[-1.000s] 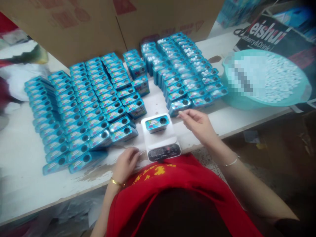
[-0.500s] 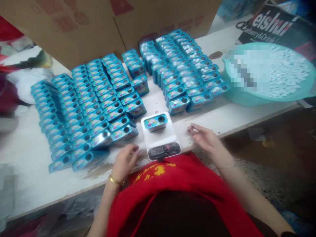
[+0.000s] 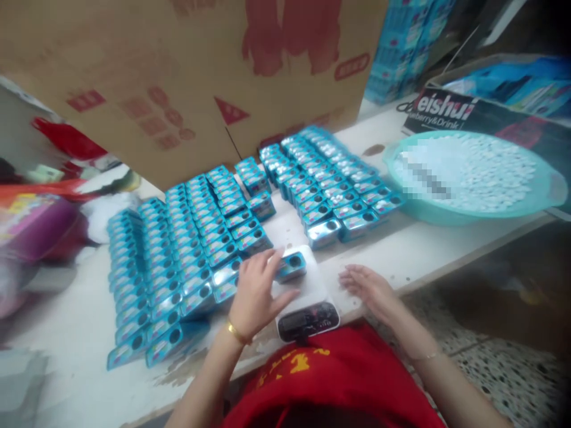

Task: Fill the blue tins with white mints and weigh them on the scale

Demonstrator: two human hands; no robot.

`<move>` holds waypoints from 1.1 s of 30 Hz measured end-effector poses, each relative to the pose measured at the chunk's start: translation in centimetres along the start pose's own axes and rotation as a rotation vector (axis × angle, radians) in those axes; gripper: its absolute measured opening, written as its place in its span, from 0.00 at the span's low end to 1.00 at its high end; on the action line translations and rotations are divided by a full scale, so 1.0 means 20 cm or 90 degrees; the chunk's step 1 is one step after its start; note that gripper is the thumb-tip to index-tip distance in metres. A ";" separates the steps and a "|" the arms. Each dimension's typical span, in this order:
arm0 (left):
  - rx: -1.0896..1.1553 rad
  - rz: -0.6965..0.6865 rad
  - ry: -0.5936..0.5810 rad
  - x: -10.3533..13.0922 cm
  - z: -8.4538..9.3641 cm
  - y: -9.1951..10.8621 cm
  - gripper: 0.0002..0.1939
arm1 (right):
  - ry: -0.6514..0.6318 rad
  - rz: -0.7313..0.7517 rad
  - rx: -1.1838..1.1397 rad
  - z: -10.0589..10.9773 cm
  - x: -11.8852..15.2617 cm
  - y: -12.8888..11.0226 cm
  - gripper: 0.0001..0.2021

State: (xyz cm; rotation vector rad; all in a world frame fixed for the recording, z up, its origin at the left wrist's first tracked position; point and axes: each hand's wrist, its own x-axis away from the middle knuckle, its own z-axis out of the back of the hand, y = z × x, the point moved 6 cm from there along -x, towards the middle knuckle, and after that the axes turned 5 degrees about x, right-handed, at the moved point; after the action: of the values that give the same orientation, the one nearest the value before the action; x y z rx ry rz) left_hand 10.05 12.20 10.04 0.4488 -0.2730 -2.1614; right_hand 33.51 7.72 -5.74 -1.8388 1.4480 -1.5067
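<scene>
A blue tin (image 3: 295, 265) with a round dark hole in its top stands on a white scale (image 3: 307, 290) with a black display panel. My left hand (image 3: 259, 289) is over the left side of the scale, its fingers apart at the tin's left end; whether they touch it I cannot tell. Right of the scale, my right hand (image 3: 366, 287) hovers near the table with loosely spread fingers and nothing visible in it. Rows of similar blue tins (image 3: 178, 255) stand beyond the left hand. More tins (image 3: 328, 178), many with white pieces on top, stand behind the scale to the right.
A turquoise basin (image 3: 473, 217) full of white pieces sits at the right of the white table (image 3: 428, 261). A large cardboard box (image 3: 187, 77) rises behind the tins. Stacked blue packs (image 3: 397, 53) and a black printed box (image 3: 486, 119) are at the back right.
My left hand has moved from beside the scale up to the tin on it. The small white thing at my right fingertips no longer shows, and those fingers are straighter. The view has tilted up.
</scene>
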 end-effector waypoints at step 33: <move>-0.095 -0.115 0.085 -0.07 -0.06 0.05 0.14 | -0.160 -0.105 -0.221 -0.58 0.20 -0.17 0.06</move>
State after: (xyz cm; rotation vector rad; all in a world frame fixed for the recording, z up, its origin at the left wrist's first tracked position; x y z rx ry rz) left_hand 12.09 12.69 9.55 0.5469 0.0037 -2.2949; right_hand 24.67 9.35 3.28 -2.3053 1.5374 -1.0877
